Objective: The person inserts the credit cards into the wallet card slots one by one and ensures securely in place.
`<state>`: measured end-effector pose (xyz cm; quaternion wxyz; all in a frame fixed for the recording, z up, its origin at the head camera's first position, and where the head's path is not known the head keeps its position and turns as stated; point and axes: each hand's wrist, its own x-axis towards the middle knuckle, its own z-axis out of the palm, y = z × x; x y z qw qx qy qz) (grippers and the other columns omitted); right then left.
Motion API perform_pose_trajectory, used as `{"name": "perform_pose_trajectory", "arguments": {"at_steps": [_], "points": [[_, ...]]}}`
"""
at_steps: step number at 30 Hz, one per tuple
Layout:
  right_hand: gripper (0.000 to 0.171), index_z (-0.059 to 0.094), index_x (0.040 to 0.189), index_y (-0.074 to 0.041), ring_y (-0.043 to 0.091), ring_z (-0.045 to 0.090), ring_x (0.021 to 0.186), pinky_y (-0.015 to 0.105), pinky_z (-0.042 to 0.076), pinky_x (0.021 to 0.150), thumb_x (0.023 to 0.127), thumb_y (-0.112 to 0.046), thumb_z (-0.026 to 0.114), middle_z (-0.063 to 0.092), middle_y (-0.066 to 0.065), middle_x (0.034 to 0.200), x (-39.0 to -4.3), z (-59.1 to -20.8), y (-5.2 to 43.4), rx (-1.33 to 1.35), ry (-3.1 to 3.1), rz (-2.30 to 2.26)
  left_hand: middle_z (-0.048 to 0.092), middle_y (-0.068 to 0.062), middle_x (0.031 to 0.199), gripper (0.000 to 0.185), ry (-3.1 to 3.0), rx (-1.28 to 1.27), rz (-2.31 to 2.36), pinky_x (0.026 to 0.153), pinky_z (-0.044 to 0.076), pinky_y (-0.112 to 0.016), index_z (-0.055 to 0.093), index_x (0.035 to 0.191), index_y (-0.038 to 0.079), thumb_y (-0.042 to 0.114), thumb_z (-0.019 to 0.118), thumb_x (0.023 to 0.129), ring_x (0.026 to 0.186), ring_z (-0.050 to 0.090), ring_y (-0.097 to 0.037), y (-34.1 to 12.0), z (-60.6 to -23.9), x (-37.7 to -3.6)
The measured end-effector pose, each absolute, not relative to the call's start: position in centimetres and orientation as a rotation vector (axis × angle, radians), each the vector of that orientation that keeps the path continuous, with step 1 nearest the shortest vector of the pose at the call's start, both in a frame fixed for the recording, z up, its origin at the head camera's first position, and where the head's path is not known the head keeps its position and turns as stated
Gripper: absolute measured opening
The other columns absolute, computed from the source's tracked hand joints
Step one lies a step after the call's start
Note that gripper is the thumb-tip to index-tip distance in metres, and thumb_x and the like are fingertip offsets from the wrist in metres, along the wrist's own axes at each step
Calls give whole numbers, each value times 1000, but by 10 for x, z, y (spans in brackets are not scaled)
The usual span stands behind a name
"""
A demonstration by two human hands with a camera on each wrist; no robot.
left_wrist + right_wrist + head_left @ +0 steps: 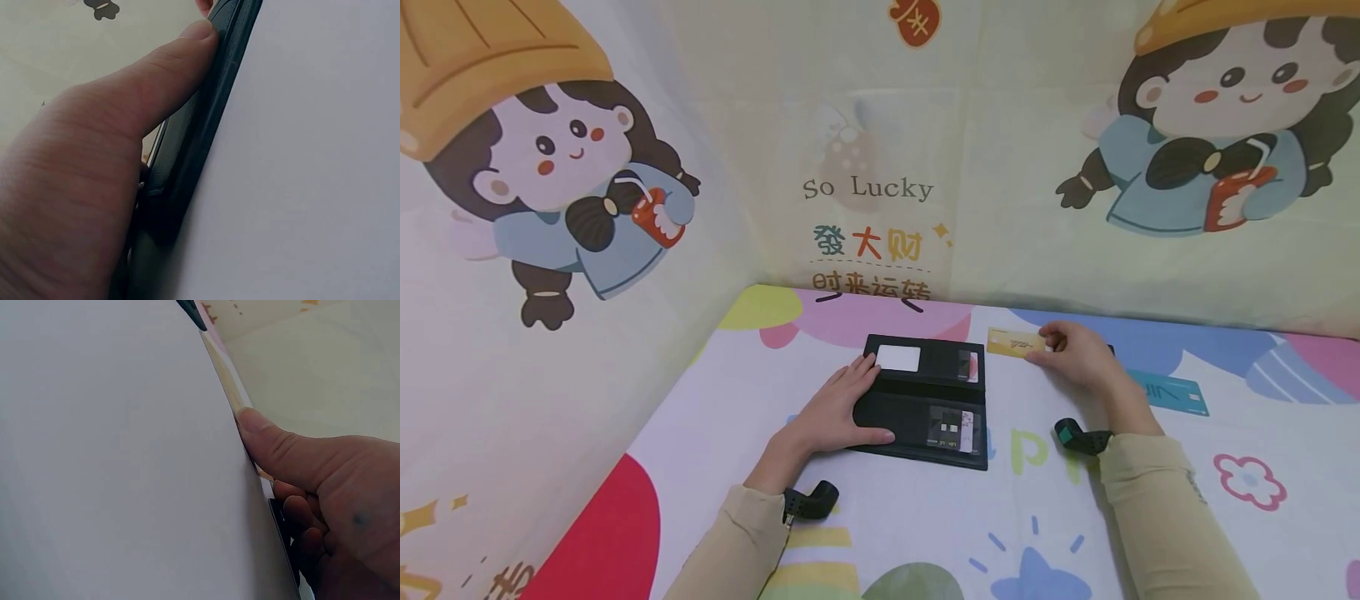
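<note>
In the head view, the right hand [1078,358] is curled, and between its thumb and fingers the right end of a gold card [1011,342] is pinched, just right of an opened black wallet [904,410]. The left hand [831,408] is laid on the wallet's left side, thumb and fingers spread. Inside, cards [952,427] are tucked. Farther right, a teal card [1178,394] is seen on the tablecloth [925,517].

Room lies between the wallet [907,414] and right wrist device [1078,438], the gold card [1011,343] blocking the far end.
</note>
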<state>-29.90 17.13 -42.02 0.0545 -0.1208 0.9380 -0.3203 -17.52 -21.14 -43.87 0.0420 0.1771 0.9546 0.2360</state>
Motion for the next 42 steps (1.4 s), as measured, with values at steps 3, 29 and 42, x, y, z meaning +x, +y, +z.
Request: {"name": "perform_pose_trajectory", "arguments": {"at_steps": [3, 29, 42], "points": [[62, 54, 129, 8, 31, 47, 93, 40, 39, 77, 91, -33, 77, 52, 16, 104, -301, -418, 172, -381, 2845, -961, 11, -2, 168, 109, 2923, 539, 723, 123, 5, -40, 27, 160, 9, 65, 73, 79, 154, 6, -18, -211, -439, -175], [59, 47, 128, 6, 34, 53, 91, 44, 44, 78, 88, -22, 81, 55, 20, 107, -298, -425, 173, -494, 2900, -1101, 11, -1, 169, 109, 2917, 520, 716, 123, 7, -40, 27, 160, 9, 65, 73, 79, 154, 6, -16, -211, -436, -174], [68, 47, 141, 6, 35, 50, 96, 44, 43, 81, 92, -32, 76, 56, 21, 112, -294, -422, 172, -421, 2857, -1096, 12, -2, 168, 109, 2924, 524, 733, 123, 7, -40, 28, 160, 8, 65, 74, 79, 154, 7, -17, -211, -436, -173]]}}
